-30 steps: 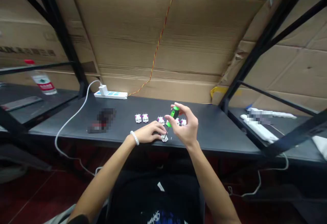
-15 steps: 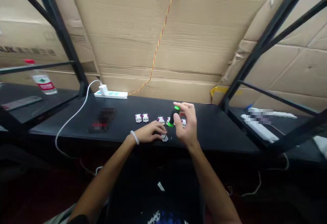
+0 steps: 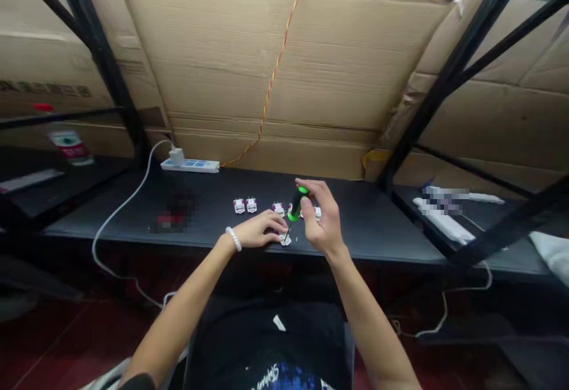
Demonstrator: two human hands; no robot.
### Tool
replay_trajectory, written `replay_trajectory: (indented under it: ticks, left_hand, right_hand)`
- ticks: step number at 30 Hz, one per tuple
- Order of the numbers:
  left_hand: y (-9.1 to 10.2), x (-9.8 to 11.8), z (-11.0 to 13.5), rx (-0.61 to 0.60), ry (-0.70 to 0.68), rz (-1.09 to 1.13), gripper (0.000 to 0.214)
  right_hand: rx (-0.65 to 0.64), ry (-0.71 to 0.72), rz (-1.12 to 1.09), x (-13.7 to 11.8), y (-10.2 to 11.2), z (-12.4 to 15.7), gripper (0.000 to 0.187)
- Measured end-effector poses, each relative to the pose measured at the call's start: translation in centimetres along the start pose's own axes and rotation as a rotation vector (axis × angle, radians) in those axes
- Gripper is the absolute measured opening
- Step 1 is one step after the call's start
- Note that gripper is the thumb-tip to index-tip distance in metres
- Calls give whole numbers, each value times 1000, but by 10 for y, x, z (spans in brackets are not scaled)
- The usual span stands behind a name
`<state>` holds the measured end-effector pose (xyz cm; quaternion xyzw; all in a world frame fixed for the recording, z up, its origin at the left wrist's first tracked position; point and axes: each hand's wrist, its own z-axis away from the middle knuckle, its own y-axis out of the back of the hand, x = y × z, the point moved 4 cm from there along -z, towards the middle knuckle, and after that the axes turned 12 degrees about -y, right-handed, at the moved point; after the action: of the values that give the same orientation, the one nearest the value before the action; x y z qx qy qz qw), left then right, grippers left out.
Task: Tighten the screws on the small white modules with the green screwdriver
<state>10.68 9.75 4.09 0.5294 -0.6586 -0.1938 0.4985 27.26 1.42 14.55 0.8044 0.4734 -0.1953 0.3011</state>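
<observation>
My right hand (image 3: 323,218) grips a black and green screwdriver (image 3: 297,203), its shaft slanting down to the left. The tip meets a small white part (image 3: 285,240) lying near the front edge of the black table. With its fingers closed at that part's left side, my left hand (image 3: 265,229) steadies it; a pale beaded bracelet circles the wrist. Behind my hands stand several small white and purple plug-like units, among them a unit (image 3: 278,208) just beyond my left fingers. Others there are partly covered by the screwdriver and my right hand.
Two more white and purple units (image 3: 245,205) sit to the left. A power strip (image 3: 191,165) with a white plug lies by the cardboard wall (image 3: 249,52). Its white cable (image 3: 120,206) hangs over the table edge. Black frame posts (image 3: 427,105) rise on both sides; a bottle (image 3: 71,146) stands left.
The screwdriver and both hands keep nearly the same pose over the white part. The whole view has shifted slightly, and the light looks dimmer.
</observation>
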Motion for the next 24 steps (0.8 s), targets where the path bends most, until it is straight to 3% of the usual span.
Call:
replay_trajectory:
  ticks: [4,10,15,21,24]
  left_hand:
    - [-1,-1,0,-1,1,-1,21]
    - [-1,-1,0,15,0,10,22]
    - [-1,0,0,0,3,-2,22]
    - [0,0,0,10,4,10,22]
    - [-1,-1,0,20,3,15,21]
  right_hand:
    - [126,-4,99,-1,3,-2,27]
    - [-17,-33,56,1,2,-4,38]
    - [106,-33,144,0,6,-4,30]
    - [-43,-22,78,2,0,-3,46]
    - [-6,-9,90,-1,-2,-2,41]
